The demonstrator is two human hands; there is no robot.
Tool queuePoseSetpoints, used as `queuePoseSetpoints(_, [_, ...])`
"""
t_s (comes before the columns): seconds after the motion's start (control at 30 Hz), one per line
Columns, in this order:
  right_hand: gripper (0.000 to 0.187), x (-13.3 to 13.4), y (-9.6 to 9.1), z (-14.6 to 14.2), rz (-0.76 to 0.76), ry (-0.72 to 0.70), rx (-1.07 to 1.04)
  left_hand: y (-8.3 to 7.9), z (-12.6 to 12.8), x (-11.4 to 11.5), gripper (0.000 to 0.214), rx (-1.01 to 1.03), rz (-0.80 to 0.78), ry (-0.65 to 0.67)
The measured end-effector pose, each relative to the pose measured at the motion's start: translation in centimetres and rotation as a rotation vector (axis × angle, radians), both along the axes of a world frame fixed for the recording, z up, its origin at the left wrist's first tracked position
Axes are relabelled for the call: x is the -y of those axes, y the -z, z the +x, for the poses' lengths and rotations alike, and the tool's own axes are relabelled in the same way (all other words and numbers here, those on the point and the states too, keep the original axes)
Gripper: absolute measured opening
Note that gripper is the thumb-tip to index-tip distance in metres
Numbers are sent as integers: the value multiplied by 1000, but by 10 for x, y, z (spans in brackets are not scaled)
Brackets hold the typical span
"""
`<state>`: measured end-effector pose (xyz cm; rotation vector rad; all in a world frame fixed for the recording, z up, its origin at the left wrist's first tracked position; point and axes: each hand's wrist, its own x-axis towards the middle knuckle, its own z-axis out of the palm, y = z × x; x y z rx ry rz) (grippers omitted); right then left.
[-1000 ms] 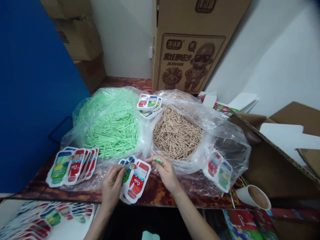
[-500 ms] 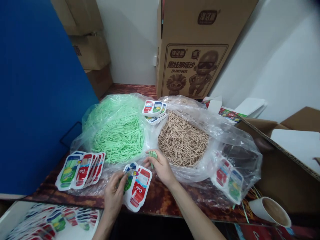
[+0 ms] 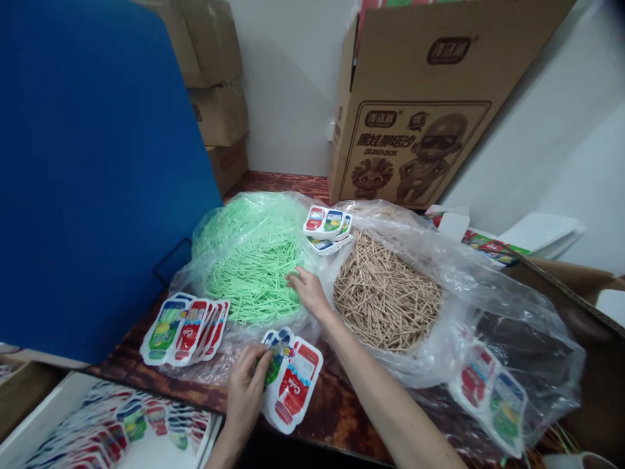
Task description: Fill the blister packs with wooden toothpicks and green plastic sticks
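Note:
My left hand (image 3: 249, 384) pinches the left side of a flat, twin-jar-shaped packet (image 3: 297, 384), its red half printed "Cola" and its other half green and blue. The packet tilts above the front of the table. My right hand (image 3: 308, 291) reaches to the right edge of the pile of thin green sticks (image 3: 254, 280), fingers stretched out and slightly apart; no stick shows clearly in them. The sticks lie in an opened clear plastic bag. To the right, a similar bag holds brown sticks (image 3: 388, 290).
A fanned stack of packets (image 3: 188, 329) lies at left, with smaller ones (image 3: 327, 225) between the bags and one under plastic (image 3: 493, 397) at right. A white bin (image 3: 156, 449) of packets sits lower left. A blue panel (image 3: 97, 163) and a cardboard box (image 3: 410, 78) stand behind.
My right hand has moved from beside the packet up to the green pile; the green sticks it held no longer show. My left hand keeps the packet. The camera view has shifted left.

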<state>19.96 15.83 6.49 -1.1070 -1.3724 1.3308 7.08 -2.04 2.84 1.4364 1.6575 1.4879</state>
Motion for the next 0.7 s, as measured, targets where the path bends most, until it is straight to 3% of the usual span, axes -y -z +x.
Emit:
queuePoseSetpoints(0.1, [16,10,-13,11,-80,-31,-174,-4,5,-1,20,51,-16,16])
queuePoseSetpoints(0.2, [24,34,-29,30,-244,-171,-499,-9,13,-3,20,116,-35,57])
queuePoseSetpoints(0.27, [22,52,-37,42,-328,-229,-603,-11,18,-4,21,163,-61,107])
queuePoseSetpoints(0.47, [15,84,-44,58,-369,-220,-719,-6,39,-5,21,332,-194,232])
queuePoseSetpoints(0.7, [24,107,-39,65,-425,-144,-636,-3,53,0,30,749,-396,174])
